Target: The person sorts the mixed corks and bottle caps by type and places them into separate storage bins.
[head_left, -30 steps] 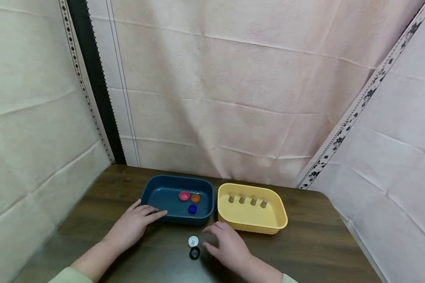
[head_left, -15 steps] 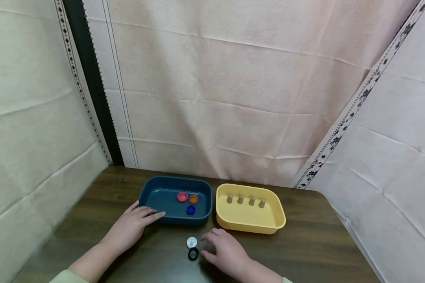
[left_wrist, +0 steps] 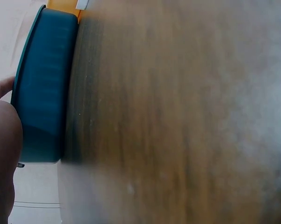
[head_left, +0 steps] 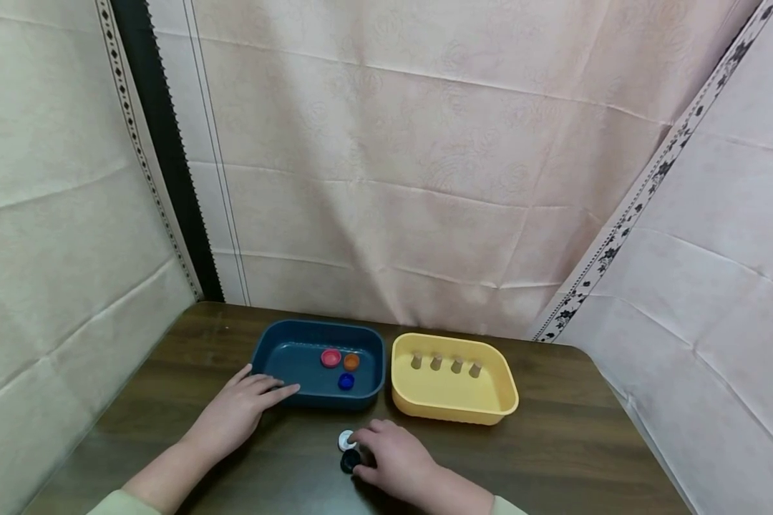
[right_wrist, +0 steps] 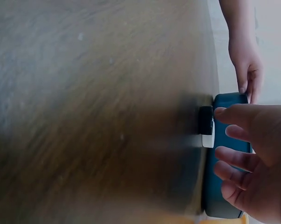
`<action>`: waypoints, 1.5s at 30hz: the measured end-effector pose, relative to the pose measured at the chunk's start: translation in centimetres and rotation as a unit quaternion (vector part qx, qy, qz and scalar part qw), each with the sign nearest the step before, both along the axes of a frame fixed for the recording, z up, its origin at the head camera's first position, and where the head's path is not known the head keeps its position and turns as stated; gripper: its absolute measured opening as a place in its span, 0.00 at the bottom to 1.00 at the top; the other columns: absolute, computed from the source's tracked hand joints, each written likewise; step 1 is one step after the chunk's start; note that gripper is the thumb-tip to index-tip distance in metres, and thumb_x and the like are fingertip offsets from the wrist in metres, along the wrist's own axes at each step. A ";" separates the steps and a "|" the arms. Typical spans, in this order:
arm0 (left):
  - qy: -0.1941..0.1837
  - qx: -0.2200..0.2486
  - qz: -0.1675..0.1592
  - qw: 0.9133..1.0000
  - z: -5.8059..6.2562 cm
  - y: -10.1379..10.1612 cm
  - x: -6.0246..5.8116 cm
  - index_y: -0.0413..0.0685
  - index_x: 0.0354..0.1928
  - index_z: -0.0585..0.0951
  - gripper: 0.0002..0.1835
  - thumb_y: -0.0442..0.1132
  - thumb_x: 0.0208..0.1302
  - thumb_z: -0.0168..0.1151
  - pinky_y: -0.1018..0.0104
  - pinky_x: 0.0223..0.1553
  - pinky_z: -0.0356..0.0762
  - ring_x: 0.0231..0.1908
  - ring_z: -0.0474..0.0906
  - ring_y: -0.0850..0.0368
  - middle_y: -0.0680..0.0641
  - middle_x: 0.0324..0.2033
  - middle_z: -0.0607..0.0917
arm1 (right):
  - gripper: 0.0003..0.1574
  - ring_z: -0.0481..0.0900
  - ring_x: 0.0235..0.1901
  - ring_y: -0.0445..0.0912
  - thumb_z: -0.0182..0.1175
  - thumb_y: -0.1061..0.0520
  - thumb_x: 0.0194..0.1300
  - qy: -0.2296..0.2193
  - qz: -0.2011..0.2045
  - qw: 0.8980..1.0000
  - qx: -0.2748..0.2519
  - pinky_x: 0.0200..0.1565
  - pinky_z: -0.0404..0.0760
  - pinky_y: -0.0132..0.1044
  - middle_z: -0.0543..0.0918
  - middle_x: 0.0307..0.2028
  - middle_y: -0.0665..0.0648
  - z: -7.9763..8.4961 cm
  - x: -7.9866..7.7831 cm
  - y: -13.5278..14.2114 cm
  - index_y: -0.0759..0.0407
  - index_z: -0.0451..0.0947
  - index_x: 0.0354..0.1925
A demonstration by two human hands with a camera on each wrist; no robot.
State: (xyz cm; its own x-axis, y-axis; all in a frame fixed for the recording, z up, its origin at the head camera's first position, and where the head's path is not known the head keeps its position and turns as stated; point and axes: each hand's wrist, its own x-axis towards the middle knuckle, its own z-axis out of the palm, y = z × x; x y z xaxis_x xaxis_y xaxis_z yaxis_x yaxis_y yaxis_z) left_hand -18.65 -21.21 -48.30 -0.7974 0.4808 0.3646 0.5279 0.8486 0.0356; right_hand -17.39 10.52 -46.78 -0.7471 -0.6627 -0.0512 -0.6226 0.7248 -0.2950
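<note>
My left hand [head_left: 235, 411] rests on the near left corner of a dark blue bin [head_left: 376, 390], its thumb lying along the front rim. On the table in front of the bin are a white round cap [head_left: 344, 440] and a black round cap [head_left: 348, 462], close together. My right hand [head_left: 393, 458] is at these caps from the right. Its index finger reaches over the white cap's edge, and its thumb [right_wrist: 231, 113] is at the black cap's near side. Whether they touch is hard to tell. The other right fingers are loosely bent with nothing in them.
Pink [head_left: 331, 358], orange [head_left: 351, 362] and blue [head_left: 346, 381] caps lie inside the blue bin. A yellow bin [head_left: 454, 413] stands to its right, holding a row of several small brown cork-like pieces [head_left: 436, 363]. Cloth curtains [head_left: 373, 179] hang behind the wooden table.
My right hand has moved left to the white and black caps, its fingers now over them. The left hand stays on the blue bin. The head view has shifted slightly.
</note>
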 end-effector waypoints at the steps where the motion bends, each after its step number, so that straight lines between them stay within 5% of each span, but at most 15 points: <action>1: 0.001 0.001 0.000 1.000 0.0 0.0 0.0 0.65 0.63 0.79 0.34 0.27 0.57 0.70 0.36 0.65 0.64 0.53 0.80 0.50 0.51 0.49 0.86 | 0.21 0.72 0.37 0.34 0.68 0.41 0.62 -0.001 0.001 1.000 0.004 0.41 0.79 0.31 0.77 0.40 0.40 -0.1 0.0 -0.1 0.40 0.81 0.53; 11: 0.016 0.012 0.002 1.000 -0.2 0.0 -0.2 0.66 0.62 0.80 0.32 0.27 0.59 0.68 0.36 0.64 0.64 0.53 0.81 0.50 0.51 0.48 0.86 | 0.22 0.73 0.36 0.37 0.69 0.40 0.61 0.033 0.025 0.999 0.030 0.39 0.79 0.32 0.76 0.38 0.42 -0.5 0.2 -0.8 0.38 0.79 0.53; 26: 0.013 0.009 0.003 1.000 -0.4 0.0 -0.3 0.65 0.62 0.80 0.31 0.28 0.59 0.67 0.36 0.65 0.63 0.54 0.80 0.50 0.51 0.49 0.86 | 0.17 0.71 0.34 0.36 0.66 0.43 0.65 0.027 0.049 0.997 0.053 0.37 0.77 0.31 0.75 0.37 0.41 -0.6 0.0 -1.0 0.34 0.80 0.52; 45: 0.000 0.011 0.003 1.000 -0.4 0.0 -0.3 0.66 0.63 0.79 0.32 0.27 0.60 0.67 0.35 0.65 0.63 0.54 0.80 0.51 0.52 0.49 0.86 | 0.15 0.73 0.35 0.34 0.67 0.45 0.64 0.046 0.062 0.996 0.036 0.37 0.77 0.29 0.76 0.37 0.39 -0.6 0.5 -0.4 0.37 0.80 0.49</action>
